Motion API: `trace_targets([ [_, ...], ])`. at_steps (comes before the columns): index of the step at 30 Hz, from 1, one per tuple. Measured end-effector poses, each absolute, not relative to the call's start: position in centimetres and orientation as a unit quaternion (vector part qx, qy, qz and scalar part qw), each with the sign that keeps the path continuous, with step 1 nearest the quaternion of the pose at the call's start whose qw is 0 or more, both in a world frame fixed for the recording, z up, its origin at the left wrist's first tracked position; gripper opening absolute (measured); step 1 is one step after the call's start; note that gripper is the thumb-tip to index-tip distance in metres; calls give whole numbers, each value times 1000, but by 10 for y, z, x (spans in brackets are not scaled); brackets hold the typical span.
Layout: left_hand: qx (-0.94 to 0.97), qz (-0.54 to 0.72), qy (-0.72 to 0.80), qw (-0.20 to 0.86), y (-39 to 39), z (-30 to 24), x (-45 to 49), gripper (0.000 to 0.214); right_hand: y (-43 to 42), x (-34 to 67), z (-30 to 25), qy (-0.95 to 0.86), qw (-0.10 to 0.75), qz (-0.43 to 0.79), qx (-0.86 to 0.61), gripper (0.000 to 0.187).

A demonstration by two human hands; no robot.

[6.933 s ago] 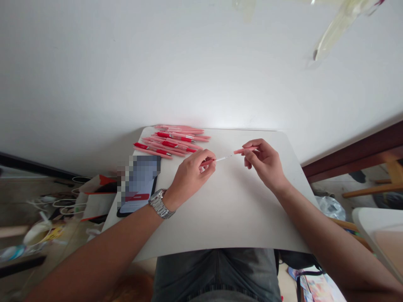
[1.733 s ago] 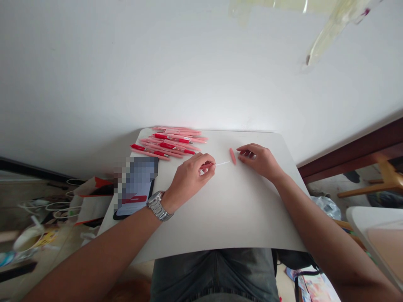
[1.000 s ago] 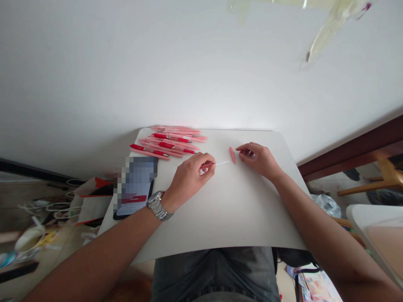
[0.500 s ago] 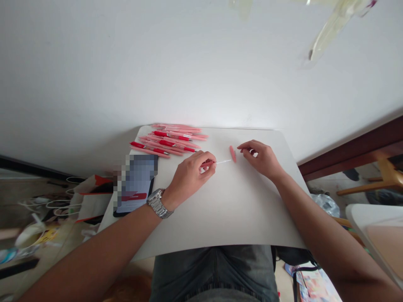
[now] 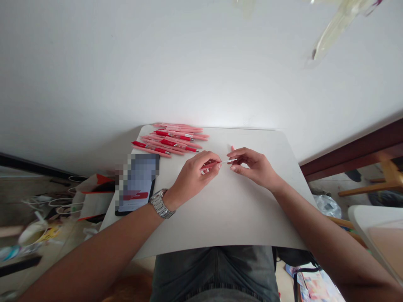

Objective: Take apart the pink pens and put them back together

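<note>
Our right hand (image 5: 250, 162) has just come to one white refill (image 5: 224, 162), so both hands share it; whether that grip holds, we cannot tell. Our left hand (image 5: 195, 170) pinches one pink barrel (image 5: 210, 166) toward the worktop's (image 5: 226, 214) far edge. Three red pens (image 5: 165, 143) and uncountable pink pens (image 5: 192, 144) lie far left.

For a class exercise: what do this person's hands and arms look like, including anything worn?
The left hand and right hand are ungloved, no sleeves in view. A silver wristwatch with a metal link band circles the left wrist; the right is bare. No ring is visible, though some fingers are hidden.
</note>
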State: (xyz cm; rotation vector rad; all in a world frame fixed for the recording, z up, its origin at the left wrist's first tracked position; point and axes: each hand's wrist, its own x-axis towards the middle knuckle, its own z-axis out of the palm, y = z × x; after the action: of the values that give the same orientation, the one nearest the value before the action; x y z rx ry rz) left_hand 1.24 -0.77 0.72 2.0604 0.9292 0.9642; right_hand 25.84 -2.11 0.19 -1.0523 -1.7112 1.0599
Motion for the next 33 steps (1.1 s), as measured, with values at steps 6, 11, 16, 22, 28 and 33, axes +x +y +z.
trace_targets([
  [6,806,352,353,321,-8,6,11,11,-24,248,-4,-658,446,435,-422,25],
  [11,803,355,361,314,-8,6,11,11,-24,249,1,-641,475,431,-421,25],
  [16,799,359,374,304,-7,5,11,10,-23,252,10,-610,514,423,-431,25],
  [22,790,367,378,313,-5,3,10,10,-12,268,9,-515,588,388,-488,27],
  [28,793,374,377,298,-3,2,10,9,-7,272,2,-557,538,357,-523,24],
  [33,787,384,374,306,-4,3,11,8,-10,262,-8,-667,401,256,-573,22],
])
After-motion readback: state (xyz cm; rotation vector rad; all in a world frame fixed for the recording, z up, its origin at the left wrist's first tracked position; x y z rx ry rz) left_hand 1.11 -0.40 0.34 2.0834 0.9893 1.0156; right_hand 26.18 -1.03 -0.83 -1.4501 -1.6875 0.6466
